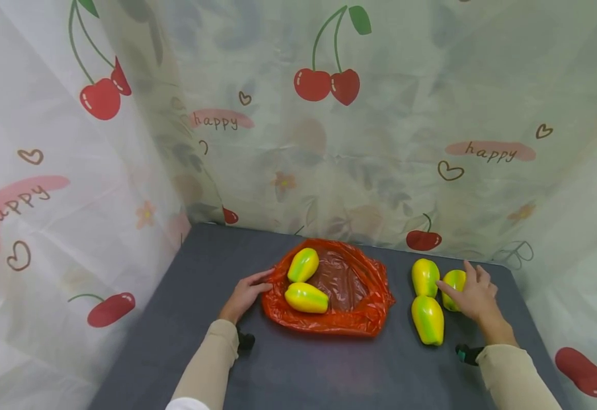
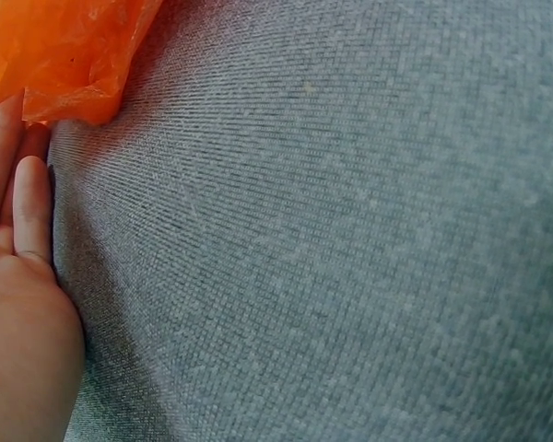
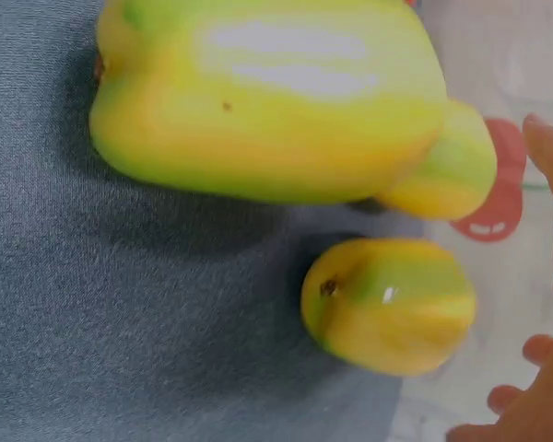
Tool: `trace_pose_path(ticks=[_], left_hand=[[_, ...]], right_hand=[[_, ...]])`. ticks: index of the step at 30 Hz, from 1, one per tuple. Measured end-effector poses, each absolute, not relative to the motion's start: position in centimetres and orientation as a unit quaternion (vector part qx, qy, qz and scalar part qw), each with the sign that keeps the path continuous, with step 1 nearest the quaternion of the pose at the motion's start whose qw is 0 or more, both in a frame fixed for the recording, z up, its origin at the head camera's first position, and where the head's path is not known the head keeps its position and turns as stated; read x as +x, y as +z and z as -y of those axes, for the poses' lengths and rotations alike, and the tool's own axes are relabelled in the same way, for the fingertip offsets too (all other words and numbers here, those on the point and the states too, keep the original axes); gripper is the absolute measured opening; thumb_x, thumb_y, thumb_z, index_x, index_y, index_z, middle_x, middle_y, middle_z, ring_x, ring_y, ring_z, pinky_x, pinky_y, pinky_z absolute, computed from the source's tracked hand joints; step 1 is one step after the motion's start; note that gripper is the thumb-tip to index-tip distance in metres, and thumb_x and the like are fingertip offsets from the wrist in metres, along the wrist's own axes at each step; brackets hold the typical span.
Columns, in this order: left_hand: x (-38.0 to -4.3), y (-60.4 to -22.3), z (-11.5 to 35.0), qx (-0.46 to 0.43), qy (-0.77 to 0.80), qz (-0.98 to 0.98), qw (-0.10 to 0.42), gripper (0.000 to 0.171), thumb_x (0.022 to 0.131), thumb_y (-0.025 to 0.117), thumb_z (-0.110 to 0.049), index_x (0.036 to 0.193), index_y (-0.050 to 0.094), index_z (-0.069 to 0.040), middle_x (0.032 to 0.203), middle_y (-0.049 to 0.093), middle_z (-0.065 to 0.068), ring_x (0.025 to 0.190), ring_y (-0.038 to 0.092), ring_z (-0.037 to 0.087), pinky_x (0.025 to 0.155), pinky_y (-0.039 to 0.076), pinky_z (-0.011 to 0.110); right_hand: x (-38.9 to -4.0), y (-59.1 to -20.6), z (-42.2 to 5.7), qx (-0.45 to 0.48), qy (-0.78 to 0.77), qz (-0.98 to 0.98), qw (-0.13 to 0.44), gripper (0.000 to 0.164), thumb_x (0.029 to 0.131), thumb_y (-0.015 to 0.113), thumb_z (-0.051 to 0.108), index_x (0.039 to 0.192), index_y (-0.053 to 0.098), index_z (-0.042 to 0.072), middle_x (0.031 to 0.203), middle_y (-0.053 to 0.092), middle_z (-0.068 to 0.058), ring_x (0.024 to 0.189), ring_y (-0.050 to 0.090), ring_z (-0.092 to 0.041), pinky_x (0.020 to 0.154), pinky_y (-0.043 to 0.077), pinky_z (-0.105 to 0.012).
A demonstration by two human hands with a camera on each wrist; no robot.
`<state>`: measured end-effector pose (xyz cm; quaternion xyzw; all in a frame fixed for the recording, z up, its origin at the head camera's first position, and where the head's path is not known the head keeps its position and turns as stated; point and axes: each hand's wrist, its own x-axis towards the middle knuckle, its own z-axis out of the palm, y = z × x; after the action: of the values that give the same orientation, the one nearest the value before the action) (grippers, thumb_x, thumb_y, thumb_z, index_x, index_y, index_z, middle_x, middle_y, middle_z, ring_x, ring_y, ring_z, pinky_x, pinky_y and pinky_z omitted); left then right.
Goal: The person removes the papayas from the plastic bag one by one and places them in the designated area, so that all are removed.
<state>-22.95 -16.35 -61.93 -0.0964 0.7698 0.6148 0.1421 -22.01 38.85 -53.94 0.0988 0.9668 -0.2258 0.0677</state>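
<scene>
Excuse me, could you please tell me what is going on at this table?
A person's left hand touches the left edge of an open red plastic bag. Two yellow-green fruits lie in the bag, toward its left side. Three more fruits sit on the gray table to its right, and the right hand is spread close to them, holding none.

Plastic bag (image 2: pixel 64 55) mostly outside left-wrist view

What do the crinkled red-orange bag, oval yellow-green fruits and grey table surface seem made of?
The bag: glossy, thin plastic film, judging by sheen and creases. The fruits: smooth, shiny, with bright highlights; perhaps plastic or foam, possibly real. The table surface: matt, probably cloth, from its fine weave.
</scene>
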Motion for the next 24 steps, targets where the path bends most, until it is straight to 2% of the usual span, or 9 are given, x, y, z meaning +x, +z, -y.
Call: trace_pose_path(ticks=[4, 6, 9, 19, 24], left_hand=[[-22.9, -61.8, 16.4, -0.096, 0.612, -0.772, 0.142, 0.046, 0.094, 0.071, -0.034, 0.139, 0.063, -0.035, 0.157, 0.051, 0.001, 0.153, 0.037, 0.030, 0.126, 0.024, 0.058], [-22.9, -61.8, 16.4, -0.097, 0.612, -0.772, 0.143, 0.046, 0.094, 0.071, -0.034, 0.139, 0.063, -0.035, 0.157, 0.051, 0.002, 0.153, 0.037, 0.030, 0.126, 0.024, 0.058], [-22.8, -61.7, 16.4, -0.097, 0.610, -0.773, 0.143, 0.045, 0.095, 0.070, -0.034, 0.140, 0.063, -0.035, 0.157, 0.051, 0.002, 0.152, 0.037, 0.031, 0.126, 0.025, 0.059], [-22.5, -62.1, 16.5, -0.101, 0.608, -0.774, 0.144, 0.044, 0.094, 0.071, -0.034, 0.138, 0.064, -0.037, 0.156, 0.053, 0.000, 0.152, 0.039, 0.029, 0.126, 0.025, 0.058], [-22.8, -62.2, 16.5, -0.091, 0.612, -0.774, 0.138, 0.045, 0.094, 0.071, -0.036, 0.138, 0.063, -0.038, 0.156, 0.053, 0.000, 0.152, 0.039, 0.029, 0.126, 0.025, 0.058]], right_hand=[[-22.0, -53.6, -37.5, 0.078, -0.201, -0.975, 0.049, 0.112, 0.092, 0.049, 0.075, 0.163, -0.003, 0.005, 0.160, -0.005, -0.043, 0.139, 0.002, -0.072, 0.108, 0.006, -0.087], [-22.0, -53.5, -36.9, 0.063, -0.187, -0.980, 0.034, 0.112, 0.092, 0.048, 0.077, 0.163, -0.003, 0.006, 0.161, -0.005, -0.042, 0.141, -0.002, -0.073, 0.106, -0.002, -0.088], [-22.1, -53.3, -36.1, 0.052, -0.165, -0.985, 0.024, 0.114, 0.090, 0.047, 0.080, 0.164, -0.003, 0.010, 0.162, -0.007, -0.040, 0.142, -0.005, -0.073, 0.103, -0.007, -0.090], [-21.7, -52.8, -33.6, 0.017, -0.142, -0.990, 0.020, 0.116, 0.086, 0.049, 0.082, 0.165, -0.002, 0.016, 0.166, -0.009, -0.034, 0.145, -0.005, -0.071, 0.103, -0.007, -0.091], [-21.2, -52.6, -32.1, -0.001, -0.135, -0.990, 0.029, 0.114, 0.087, 0.046, 0.084, 0.165, -0.006, 0.021, 0.168, -0.011, -0.031, 0.147, -0.006, -0.068, 0.104, -0.007, -0.090]])
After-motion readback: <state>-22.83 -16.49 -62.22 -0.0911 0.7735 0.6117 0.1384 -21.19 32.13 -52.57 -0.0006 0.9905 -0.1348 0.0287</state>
